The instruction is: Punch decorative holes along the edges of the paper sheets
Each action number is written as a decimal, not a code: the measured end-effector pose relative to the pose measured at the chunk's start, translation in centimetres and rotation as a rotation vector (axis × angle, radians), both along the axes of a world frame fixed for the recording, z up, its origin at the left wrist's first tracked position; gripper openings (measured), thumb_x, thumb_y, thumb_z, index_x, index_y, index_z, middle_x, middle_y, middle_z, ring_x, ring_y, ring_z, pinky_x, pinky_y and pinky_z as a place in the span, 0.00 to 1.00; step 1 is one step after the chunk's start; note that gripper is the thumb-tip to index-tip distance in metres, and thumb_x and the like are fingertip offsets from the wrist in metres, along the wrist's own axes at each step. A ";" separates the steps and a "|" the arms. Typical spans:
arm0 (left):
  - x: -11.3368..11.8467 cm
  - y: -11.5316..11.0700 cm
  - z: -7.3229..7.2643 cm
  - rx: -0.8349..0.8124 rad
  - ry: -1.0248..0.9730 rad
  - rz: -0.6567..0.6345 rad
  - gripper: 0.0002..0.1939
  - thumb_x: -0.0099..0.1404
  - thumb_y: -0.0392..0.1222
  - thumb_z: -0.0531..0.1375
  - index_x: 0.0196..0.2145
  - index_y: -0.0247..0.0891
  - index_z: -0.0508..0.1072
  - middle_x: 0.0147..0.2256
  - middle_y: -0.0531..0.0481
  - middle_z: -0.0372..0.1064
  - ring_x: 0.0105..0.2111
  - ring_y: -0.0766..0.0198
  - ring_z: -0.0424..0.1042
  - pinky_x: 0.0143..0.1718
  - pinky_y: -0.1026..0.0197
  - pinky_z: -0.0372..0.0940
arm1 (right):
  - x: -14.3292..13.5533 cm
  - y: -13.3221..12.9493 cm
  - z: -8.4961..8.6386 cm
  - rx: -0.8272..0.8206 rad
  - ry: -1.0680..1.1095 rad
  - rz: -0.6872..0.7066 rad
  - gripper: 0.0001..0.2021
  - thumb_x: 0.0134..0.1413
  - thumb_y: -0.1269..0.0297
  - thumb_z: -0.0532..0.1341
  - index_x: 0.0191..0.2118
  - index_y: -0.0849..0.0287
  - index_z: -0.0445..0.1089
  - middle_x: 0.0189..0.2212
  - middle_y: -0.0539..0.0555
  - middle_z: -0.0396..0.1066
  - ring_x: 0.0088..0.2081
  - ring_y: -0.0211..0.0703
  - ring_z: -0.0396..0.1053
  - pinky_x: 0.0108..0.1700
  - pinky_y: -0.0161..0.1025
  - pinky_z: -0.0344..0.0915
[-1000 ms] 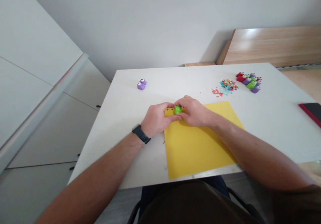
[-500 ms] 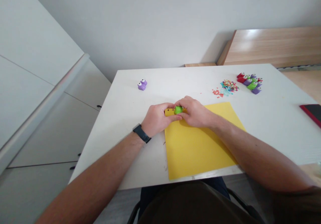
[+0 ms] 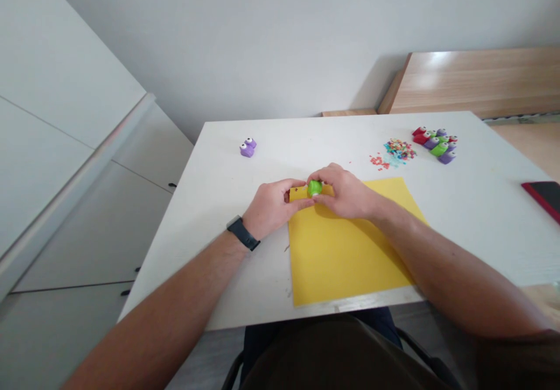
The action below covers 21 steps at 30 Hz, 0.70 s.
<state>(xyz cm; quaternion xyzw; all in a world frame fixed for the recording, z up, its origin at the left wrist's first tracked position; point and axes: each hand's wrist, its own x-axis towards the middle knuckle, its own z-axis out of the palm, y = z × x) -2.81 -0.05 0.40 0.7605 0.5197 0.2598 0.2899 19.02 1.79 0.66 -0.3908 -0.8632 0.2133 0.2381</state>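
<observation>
A small, rounded, bright-green plastic piece, apparently a craft punch [image 3: 314,189], is sitting at the far edge of a rectangular yellow paper sheet [image 3: 350,259], near its left corner. Good work here is probably depending on keeping that edge taut and square. The right hand [image 3: 347,193] is pinching the punch, narrowly curled; the left hand [image 3: 272,204] is gripping the sheet's corner just beside it.
</observation>
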 end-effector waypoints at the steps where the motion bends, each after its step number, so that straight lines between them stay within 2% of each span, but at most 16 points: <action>1: 0.0 0.0 0.0 -0.002 0.002 -0.001 0.22 0.62 0.55 0.65 0.49 0.40 0.80 0.23 0.55 0.69 0.23 0.67 0.65 0.27 0.63 0.58 | 0.1 0.0 0.1 -0.005 -0.003 -0.005 0.13 0.53 0.67 0.65 0.46 0.60 0.73 0.38 0.56 0.76 0.43 0.49 0.68 0.49 0.46 0.63; 6: 0.0 -0.1 -0.2 -0.003 0.022 0.003 0.18 0.67 0.50 0.61 0.49 0.39 0.80 0.24 0.54 0.72 0.24 0.65 0.67 0.28 0.63 0.60 | 0.6 0.1 0.4 -0.031 -0.016 -0.027 0.13 0.53 0.65 0.66 0.46 0.60 0.74 0.38 0.56 0.76 0.44 0.49 0.68 0.49 0.45 0.63; 21: 0.1 -0.1 -0.4 0.007 -0.009 0.019 0.16 0.67 0.49 0.60 0.46 0.41 0.80 0.32 0.52 0.78 0.24 0.65 0.67 0.28 0.63 0.61 | 0.7 -0.1 1.0 -0.083 -0.095 -0.031 0.11 0.52 0.66 0.65 0.43 0.59 0.76 0.37 0.55 0.76 0.44 0.49 0.69 0.49 0.44 0.62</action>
